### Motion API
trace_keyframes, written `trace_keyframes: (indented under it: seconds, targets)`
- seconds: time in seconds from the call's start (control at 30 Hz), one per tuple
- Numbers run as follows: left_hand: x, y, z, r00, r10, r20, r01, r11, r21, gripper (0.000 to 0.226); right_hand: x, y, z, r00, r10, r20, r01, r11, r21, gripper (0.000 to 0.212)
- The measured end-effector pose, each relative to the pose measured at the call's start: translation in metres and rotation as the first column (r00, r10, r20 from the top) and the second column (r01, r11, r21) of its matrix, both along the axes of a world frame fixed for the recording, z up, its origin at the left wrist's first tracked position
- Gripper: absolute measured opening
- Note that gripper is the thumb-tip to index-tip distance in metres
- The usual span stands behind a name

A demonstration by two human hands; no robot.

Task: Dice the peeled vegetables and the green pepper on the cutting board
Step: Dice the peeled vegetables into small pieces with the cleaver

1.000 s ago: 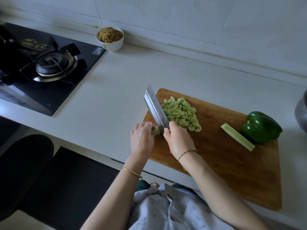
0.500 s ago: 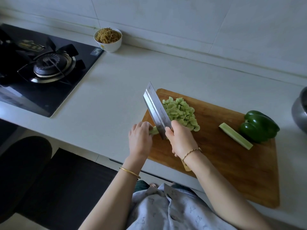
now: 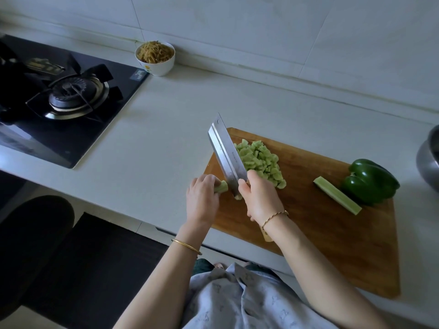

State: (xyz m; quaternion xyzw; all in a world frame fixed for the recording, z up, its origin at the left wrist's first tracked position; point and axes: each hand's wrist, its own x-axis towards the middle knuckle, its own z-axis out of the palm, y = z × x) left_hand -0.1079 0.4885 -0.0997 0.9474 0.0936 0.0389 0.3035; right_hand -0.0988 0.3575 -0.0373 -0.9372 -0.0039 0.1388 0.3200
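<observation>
A wooden cutting board point(image 3: 320, 233) lies on the white counter. My right hand point(image 3: 261, 198) grips the handle of a cleaver point(image 3: 225, 153), whose blade comes down at the board's left end. My left hand point(image 3: 203, 200) holds a short stub of peeled pale-green vegetable point(image 3: 221, 186) just left of the blade. A heap of diced pale-green pieces point(image 3: 261, 160) lies right of the blade. Further right rest a peeled strip point(image 3: 337, 195) and a whole green pepper point(image 3: 370, 181).
A white bowl of shredded yellowish food point(image 3: 155, 58) stands by the wall. A black gas hob point(image 3: 66, 98) fills the counter's left. A grey metal pot point(image 3: 428, 160) shows at the right edge. The counter's front edge runs under my wrists.
The cleaver kept chopping at the same spot and the stub in my left hand grew shorter. The diced heap, strip and pepper stayed put; the view shifted slightly.
</observation>
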Motion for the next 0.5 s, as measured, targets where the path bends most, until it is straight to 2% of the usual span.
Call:
trace_keyframes:
  seconds: [0.17, 0.5]
  targets:
    - [0.0001, -0.0011, 0.0008, 1.000, 0.004, -0.001, -0.004, 1.000, 0.010, 0.014, -0.0018, -0.0017, 0.0024, 0.999, 0.027, -0.039, -0.027, 1.000, 0.005, 0.027]
    - [0.0004, 0.0014, -0.0022, 1.000, -0.013, -0.002, 0.013, 1.000, 0.000, 0.011, -0.0018, 0.0067, -0.0034, 0.998, 0.050, -0.043, -0.053, 0.996, -0.067, 0.028]
